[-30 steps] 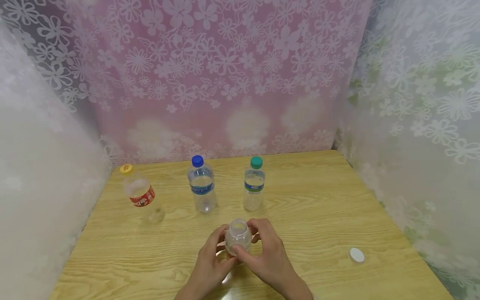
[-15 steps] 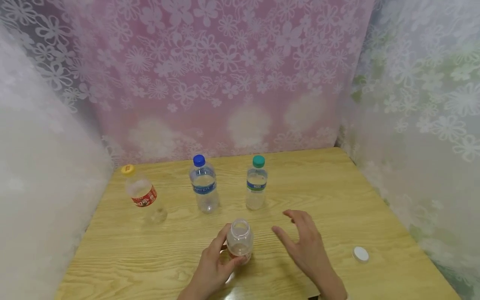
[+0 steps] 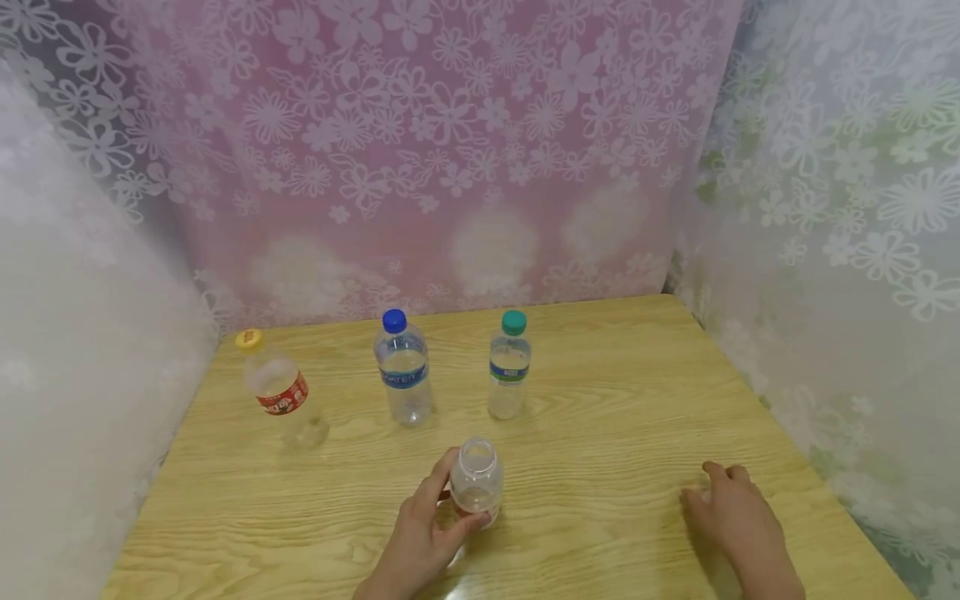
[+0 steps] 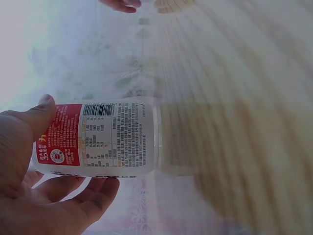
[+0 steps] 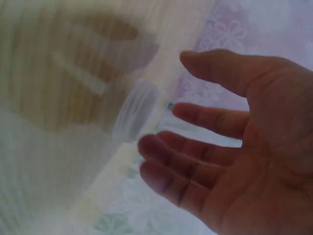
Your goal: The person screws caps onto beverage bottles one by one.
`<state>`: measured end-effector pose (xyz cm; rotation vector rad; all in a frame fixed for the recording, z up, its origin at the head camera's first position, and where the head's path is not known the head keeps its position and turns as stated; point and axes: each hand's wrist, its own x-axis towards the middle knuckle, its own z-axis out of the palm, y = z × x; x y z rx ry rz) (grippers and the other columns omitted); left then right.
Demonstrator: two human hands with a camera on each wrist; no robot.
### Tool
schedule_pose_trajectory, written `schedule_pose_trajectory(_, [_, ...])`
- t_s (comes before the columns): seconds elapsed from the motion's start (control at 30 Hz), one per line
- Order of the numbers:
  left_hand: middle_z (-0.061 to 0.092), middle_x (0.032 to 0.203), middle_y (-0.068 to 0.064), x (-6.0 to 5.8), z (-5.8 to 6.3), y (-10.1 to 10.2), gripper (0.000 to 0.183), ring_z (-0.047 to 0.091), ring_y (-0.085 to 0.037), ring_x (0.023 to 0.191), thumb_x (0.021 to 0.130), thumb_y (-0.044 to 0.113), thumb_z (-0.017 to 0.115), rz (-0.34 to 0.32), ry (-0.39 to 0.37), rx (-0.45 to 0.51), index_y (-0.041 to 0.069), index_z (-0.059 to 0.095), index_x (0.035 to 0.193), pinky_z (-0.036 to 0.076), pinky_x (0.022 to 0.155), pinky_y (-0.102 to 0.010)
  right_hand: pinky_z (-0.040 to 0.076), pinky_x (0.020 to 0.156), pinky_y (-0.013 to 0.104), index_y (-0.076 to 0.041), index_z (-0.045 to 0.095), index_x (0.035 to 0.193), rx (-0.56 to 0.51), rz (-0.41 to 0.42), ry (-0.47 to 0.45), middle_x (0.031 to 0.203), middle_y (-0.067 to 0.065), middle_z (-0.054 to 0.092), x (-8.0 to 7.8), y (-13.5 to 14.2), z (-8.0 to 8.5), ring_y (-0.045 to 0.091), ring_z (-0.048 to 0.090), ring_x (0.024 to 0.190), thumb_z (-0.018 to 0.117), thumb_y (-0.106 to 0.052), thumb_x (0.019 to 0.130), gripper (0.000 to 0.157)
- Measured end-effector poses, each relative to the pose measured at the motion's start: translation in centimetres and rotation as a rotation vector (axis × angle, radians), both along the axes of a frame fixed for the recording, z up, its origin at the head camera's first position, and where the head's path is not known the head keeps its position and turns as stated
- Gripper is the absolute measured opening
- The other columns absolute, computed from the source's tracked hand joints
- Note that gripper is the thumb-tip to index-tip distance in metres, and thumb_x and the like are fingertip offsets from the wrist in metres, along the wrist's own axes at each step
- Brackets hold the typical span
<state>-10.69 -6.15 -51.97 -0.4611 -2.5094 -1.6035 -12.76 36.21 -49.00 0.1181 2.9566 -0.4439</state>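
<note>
My left hand (image 3: 420, 529) grips a small clear bottle (image 3: 477, 492) with an open, wide mouth, which stands upright on the table. In the left wrist view its red and white label (image 4: 110, 139) shows a barcode and fine print, thumb on one side and fingers curled round the other. At the right of the table my right hand (image 3: 742, 525) reaches down with loosely bent, spread fingers and nothing between them. A white cap (image 5: 137, 111) lies on the table just off those fingertips in the right wrist view; in the head view the hand hides it.
Three capped, clear bottles stand farther back: one with a yellow cap and red label (image 3: 283, 395) at left, a blue-capped one (image 3: 406, 377), and a green-capped one (image 3: 509, 373). Flowered curtains (image 3: 450, 167) surround the wooden table (image 3: 615, 392) at the back and sides.
My right hand has let go of the small bottle and moved right, to over the white cap. The left hand has kept its grip on the bottle, which stays in place.
</note>
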Motion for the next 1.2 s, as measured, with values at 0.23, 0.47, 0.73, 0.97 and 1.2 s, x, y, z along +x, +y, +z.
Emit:
schedule_pose_trajectory(0.23, [0.068, 0.136, 0.008, 0.0, 0.1, 0.2, 0.088, 0.069, -0.015, 0.116, 0.083, 0.028, 0.090, -0.020, 0.031, 0.012, 0.027, 0.043, 0.158, 0.061, 0.088, -0.038, 0.054, 0.087, 0.067, 0.021, 0.052, 0.133, -0.014, 0.031, -0.044, 0.120, 0.045, 0.056, -0.4, 0.5, -0.6, 0.059, 0.059, 0.106, 0.070, -0.009, 0.095, 0.051])
schedule_pose_trajectory(0.47, [0.068, 0.137, 0.009, 0.0, 0.1, 0.2, 0.090, 0.068, -0.017, 0.118, 0.083, 0.029, 0.089, -0.034, -0.004, 0.012, 0.027, 0.041, 0.160, 0.060, 0.091, -0.039, 0.056, 0.081, 0.065, 0.022, 0.055, 0.126, -0.011, -0.015, -0.064, 0.114, 0.042, 0.058, 0.2, 1.0, -1.1, 0.052, 0.063, 0.098, 0.062, -0.013, 0.094, 0.048])
schedule_pose_trajectory(0.73, [0.068, 0.137, 0.006, 0.1, 0.1, 0.1, 0.092, 0.068, -0.019, 0.118, 0.083, 0.025, 0.089, -0.029, -0.001, 0.003, 0.026, 0.040, 0.160, 0.060, 0.091, -0.039, 0.055, 0.083, 0.067, 0.029, 0.047, 0.131, -0.053, -0.055, -0.031, 0.121, 0.051, 0.053, 1.0, 1.5, -1.8, 0.061, 0.060, 0.103, 0.067, -0.023, 0.099, 0.064])
schedule_pose_trajectory(0.97, [0.069, 0.133, 0.007, 0.1, -0.3, 0.0, 0.090, 0.068, -0.015, 0.115, 0.084, 0.031, 0.089, -0.015, 0.024, -0.004, 0.025, 0.041, 0.160, 0.061, 0.089, -0.039, 0.056, 0.081, 0.059, 0.026, 0.059, 0.116, -0.080, -0.120, -0.059, 0.104, 0.037, 0.066, 1.7, 2.2, -1.9, 0.045, 0.066, 0.093, 0.068, -0.038, 0.100, 0.066])
schedule_pose_trajectory(1.2, [0.068, 0.131, 0.011, 0.0, -0.2, 0.0, 0.088, 0.067, -0.013, 0.114, 0.084, 0.030, 0.089, -0.015, 0.026, 0.006, 0.028, 0.042, 0.158, 0.061, 0.089, -0.038, 0.057, 0.072, 0.050, 0.019, 0.055, 0.120, -0.141, -0.175, -0.016, 0.096, 0.023, 0.072, 1.3, 1.9, -1.5, 0.035, 0.070, 0.084, 0.067, -0.035, 0.100, 0.059])
